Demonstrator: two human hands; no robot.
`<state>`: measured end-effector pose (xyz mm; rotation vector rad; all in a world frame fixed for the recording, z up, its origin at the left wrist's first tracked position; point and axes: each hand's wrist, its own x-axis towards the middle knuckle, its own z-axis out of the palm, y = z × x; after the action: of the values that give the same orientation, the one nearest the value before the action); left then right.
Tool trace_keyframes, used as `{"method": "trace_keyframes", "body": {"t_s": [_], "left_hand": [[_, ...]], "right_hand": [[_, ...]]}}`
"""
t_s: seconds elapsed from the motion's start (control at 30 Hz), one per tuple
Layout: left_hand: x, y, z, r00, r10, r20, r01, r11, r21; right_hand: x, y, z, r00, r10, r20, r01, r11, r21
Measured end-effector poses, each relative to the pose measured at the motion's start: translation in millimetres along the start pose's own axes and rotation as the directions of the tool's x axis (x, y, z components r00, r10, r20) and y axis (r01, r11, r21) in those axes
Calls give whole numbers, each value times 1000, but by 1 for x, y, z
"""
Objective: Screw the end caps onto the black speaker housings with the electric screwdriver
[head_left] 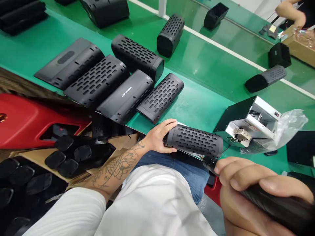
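A black slotted speaker housing lies at the near edge of the green bench. My left hand wraps around its left end, thumb and fingers on opposite sides. In my right hand is a black electric screwdriver, fingers closed around its body. The driver's tip points at the housing's lower right corner; whether it touches a screw there I cannot tell. Beyond my left hand rests another slotted housing, beside a smooth one lettered MERKURY.
A screw feeder with a clear plastic bag stands at right. More housings lie along the bench and on the green surface beyond. Boxed black parts and a red object sit at lower left. A co-worker's arm shows far right.
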<state>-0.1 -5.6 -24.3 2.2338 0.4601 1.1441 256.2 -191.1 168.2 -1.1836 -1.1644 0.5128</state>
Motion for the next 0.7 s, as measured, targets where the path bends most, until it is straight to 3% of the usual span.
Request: {"method": "trace_keyframes", "body": {"t_s": [0.13, 0.27, 0.47, 0.63, 0.7], "left_hand": [[0, 0, 1, 1000, -26, 14, 26, 1000, -5], [2, 3, 0, 999, -36, 34, 36, 999, -1], [6, 5, 0, 1000, -16, 7, 16, 999, -32], [7, 4, 2, 1000, 6, 1, -6, 1000, 0], [6, 4, 2, 1000, 3, 5, -3, 1000, 6]], "right_hand": [[31, 20, 26, 991, -115, 70, 106, 987, 117], [43, 33, 27, 956, -187, 225, 141, 969, 205], [43, 36, 23, 915, -147, 375, 51, 965, 256], [45, 46, 30, 926, -171, 336, 32, 924, 382], [44, 51, 32, 921, -112, 374, -42, 924, 381]]}}
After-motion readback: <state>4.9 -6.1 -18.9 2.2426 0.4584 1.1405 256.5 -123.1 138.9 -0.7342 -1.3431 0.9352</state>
